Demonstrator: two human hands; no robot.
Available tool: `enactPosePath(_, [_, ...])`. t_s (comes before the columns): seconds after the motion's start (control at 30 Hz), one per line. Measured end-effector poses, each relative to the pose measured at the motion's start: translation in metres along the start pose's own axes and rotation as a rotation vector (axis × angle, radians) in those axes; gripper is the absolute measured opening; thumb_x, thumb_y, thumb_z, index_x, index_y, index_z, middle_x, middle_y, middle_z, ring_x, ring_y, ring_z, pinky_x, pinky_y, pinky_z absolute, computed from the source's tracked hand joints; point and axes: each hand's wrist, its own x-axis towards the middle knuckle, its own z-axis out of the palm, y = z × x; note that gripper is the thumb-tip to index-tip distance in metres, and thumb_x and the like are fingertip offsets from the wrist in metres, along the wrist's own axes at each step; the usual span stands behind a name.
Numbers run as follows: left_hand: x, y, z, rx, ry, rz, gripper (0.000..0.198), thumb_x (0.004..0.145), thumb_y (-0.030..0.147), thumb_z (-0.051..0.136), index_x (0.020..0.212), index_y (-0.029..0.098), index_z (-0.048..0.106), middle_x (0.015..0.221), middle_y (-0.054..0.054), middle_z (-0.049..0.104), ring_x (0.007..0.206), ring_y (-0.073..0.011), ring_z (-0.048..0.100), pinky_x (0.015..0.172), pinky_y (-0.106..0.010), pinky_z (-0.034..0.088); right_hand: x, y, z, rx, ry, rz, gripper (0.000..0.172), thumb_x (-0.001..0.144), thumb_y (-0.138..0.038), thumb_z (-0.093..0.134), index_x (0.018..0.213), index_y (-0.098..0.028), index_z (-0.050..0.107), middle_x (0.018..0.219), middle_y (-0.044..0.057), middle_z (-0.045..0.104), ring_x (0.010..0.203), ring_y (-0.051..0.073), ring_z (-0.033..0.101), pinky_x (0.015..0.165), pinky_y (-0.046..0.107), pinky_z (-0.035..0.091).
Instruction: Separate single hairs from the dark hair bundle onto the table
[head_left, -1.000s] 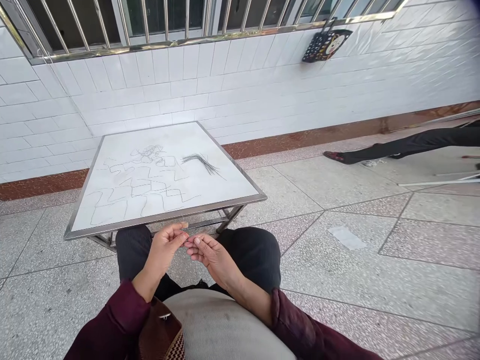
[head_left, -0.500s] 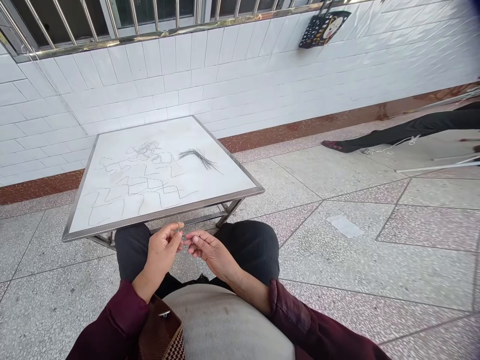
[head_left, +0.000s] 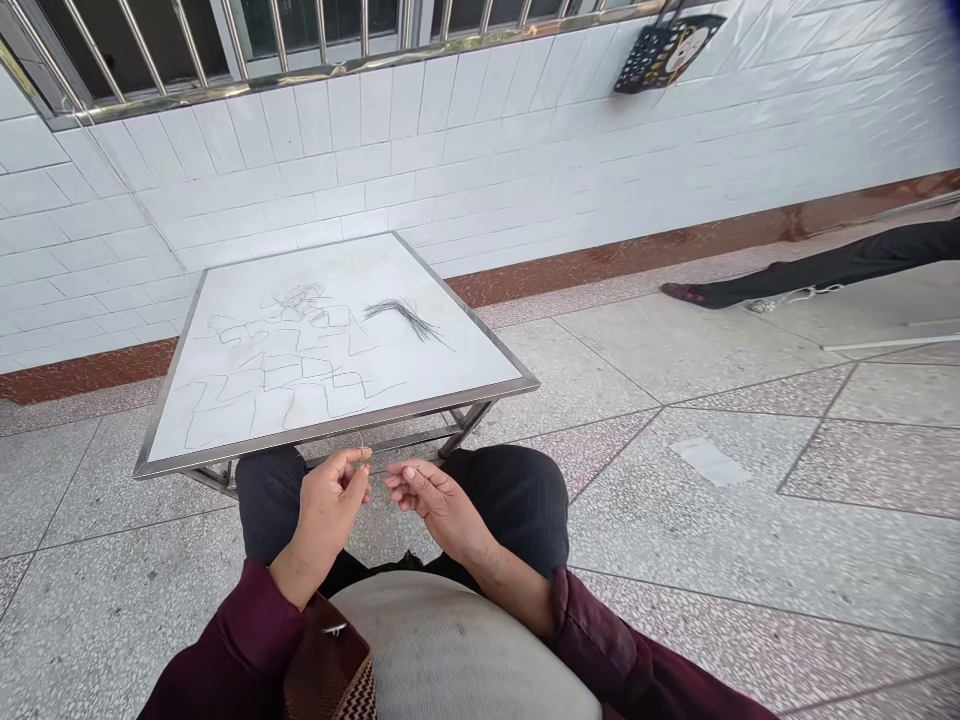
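My left hand is closed in a pinch on a thin wire, whose end curves up above the fingertips. A short gap to the right, my right hand has its thumb and index finger pressed together. Whatever may be between those fingers is too fine to make out. Both hands are above my lap, just in front of the white table. On the tabletop lie several bent, dark thin wires spread apart, a tangled heap of them, and a bundle of dark wires at the right.
The table's metal edge runs close to my knees. A brown bag hangs at my left side. White paper lies on the floor to the right. Another person's leg stretches in at the far right. A patterned bag hangs from the window bars.
My right hand has drawn slightly away to the right, widening the gap between the fingertips. My left hand keeps its pinch on the wire. The view has shifted a little.
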Motion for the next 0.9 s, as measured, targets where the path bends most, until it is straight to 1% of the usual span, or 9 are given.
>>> enactPosePath(0.2, [-0.002,0.001,0.002,-0.032,-0.01,0.011,0.028,0.086,0.036,0.056,0.106,0.02,0.067,0.061,0.002,0.06,0.061,-0.0159,0.064,0.06,-0.026,0.053,0.003,0.008,-0.003,0.04,0.034,0.058,0.03,0.078,-0.046,0.073,0.091,-0.019,0.072,0.083,0.004,0.069,0.068,0.012,0.059,0.061,0.025,0.045])
enactPosePath(0.3, [-0.002,-0.001,0.002,0.03,0.016,0.029,0.027,0.086,0.034,0.055,0.106,0.021,0.068,0.062,0.002,0.062,0.059,-0.0157,0.064,0.063,-0.027,0.052,0.004,0.011,-0.007,-0.08,0.017,0.055,0.034,0.082,-0.051,0.066,0.096,-0.02,0.071,0.088,0.006,0.069,0.074,0.016,0.062,0.066,0.029,0.048])
enactPosePath(0.37, [-0.001,-0.003,0.001,0.12,0.044,0.054,0.026,0.085,0.033,0.055,0.104,0.023,0.069,0.063,0.001,0.064,0.059,-0.0161,0.063,0.064,-0.028,0.05,0.005,0.009,-0.012,-0.33,0.077,-0.101,0.036,0.083,-0.052,0.064,0.103,-0.022,0.069,0.098,0.009,0.068,0.084,0.021,0.063,0.071,0.035,0.05])
enactPosePath(0.43, [0.0,-0.004,0.0,0.218,0.077,0.084,0.025,0.085,0.032,0.055,0.103,0.024,0.071,0.064,0.001,0.064,0.061,-0.0168,0.061,0.064,-0.028,0.047,0.006,0.004,-0.016,-0.673,0.155,-0.386,0.035,0.082,-0.047,0.067,0.109,-0.025,0.068,0.107,0.01,0.067,0.094,0.025,0.061,0.077,0.04,0.05])
enactPosePath(0.47, [0.001,-0.004,0.0,0.257,0.089,0.096,0.026,0.085,0.031,0.055,0.103,0.024,0.071,0.064,0.0,0.064,0.061,-0.017,0.061,0.064,-0.029,0.046,0.006,0.002,-0.017,-0.835,0.152,-0.524,0.032,0.082,-0.043,0.068,0.109,-0.026,0.068,0.108,0.01,0.066,0.097,0.026,0.06,0.08,0.042,0.05])
enactPosePath(0.5, [0.001,-0.003,0.0,0.287,0.099,0.104,0.026,0.084,0.029,0.054,0.103,0.024,0.071,0.064,0.0,0.064,0.061,-0.0171,0.06,0.065,-0.029,0.045,0.007,-0.001,-0.017,-0.969,0.103,-0.634,0.027,0.084,-0.039,0.067,0.108,-0.027,0.068,0.106,0.01,0.067,0.096,0.027,0.061,0.081,0.042,0.05])
enactPosePath(0.57, [0.003,-0.003,0.001,0.322,0.111,0.105,0.026,0.084,0.028,0.054,0.102,0.023,0.072,0.064,0.0,0.064,0.061,-0.0173,0.058,0.066,-0.03,0.043,0.007,-0.004,-0.013,-1.156,-0.068,-0.763,0.02,0.09,-0.032,0.061,0.108,-0.028,0.067,0.099,0.008,0.069,0.09,0.025,0.063,0.08,0.041,0.051])
enactPosePath(0.67, [0.005,-0.005,0.003,0.311,0.115,0.082,0.027,0.084,0.03,0.053,0.101,0.023,0.072,0.065,-0.001,0.065,0.06,-0.0177,0.058,0.064,-0.03,0.042,0.008,-0.004,-0.002,-1.298,-0.226,-0.842,0.017,0.094,-0.026,0.054,0.105,-0.028,0.066,0.09,0.006,0.071,0.077,0.023,0.063,0.072,0.039,0.051])
enactPosePath(0.9, [0.017,-0.028,0.007,0.054,0.103,-0.026,0.027,0.081,0.035,0.056,0.098,0.022,0.072,0.06,-0.001,0.062,0.054,-0.0174,0.057,0.053,-0.028,0.043,0.022,-0.001,0.007,-1.353,-0.226,-0.845,0.017,0.095,-0.024,0.051,0.099,-0.027,0.067,0.084,0.005,0.071,0.074,0.022,0.062,0.067,0.038,0.051])
